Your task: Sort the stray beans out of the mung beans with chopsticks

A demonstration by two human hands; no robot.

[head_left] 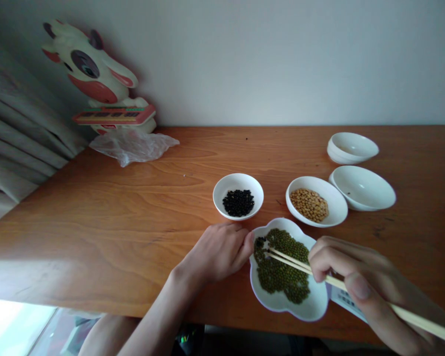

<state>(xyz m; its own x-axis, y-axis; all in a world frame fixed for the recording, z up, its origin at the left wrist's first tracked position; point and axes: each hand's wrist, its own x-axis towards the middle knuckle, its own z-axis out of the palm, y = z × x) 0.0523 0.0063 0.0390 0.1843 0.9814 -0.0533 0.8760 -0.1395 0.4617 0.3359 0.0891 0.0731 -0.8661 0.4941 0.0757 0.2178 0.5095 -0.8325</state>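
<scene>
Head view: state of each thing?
Left hand, curled at dish
Right hand, closed on chopsticks
Chopsticks, tips in dish
Dish, holding mostly green beans
Black bean bowl, partly filled
Yellow bean bowl, partly filled
Rightmost bowl, dark speck inside
Farthest bowl, upright
Plastic bag, crumpled
Cow toy, upright
Curtain, hanging

Looks dim overall, w/ cool grey-blue cast on wall [252, 64]. Takes most light fr low L, blowing out to near-white past edge of bench [163, 198] & leaving pale glare along its near L side. Falls off twd R, deepening wood to dark brown; drops to near-black underneath. Casts soft-edged shadow below L hand [222, 252]. Catches faint sheen inside white bowls [371, 190]. Stretches things nr edges, wide-angle style, e.g. slanting curtain [18, 133] & toy cow [96, 89]. Renders chopsticks [292, 262] fairly crisp; smears print on label [344, 299]. Merges black beans [238, 202] into dark clump, w/ little detail.
</scene>
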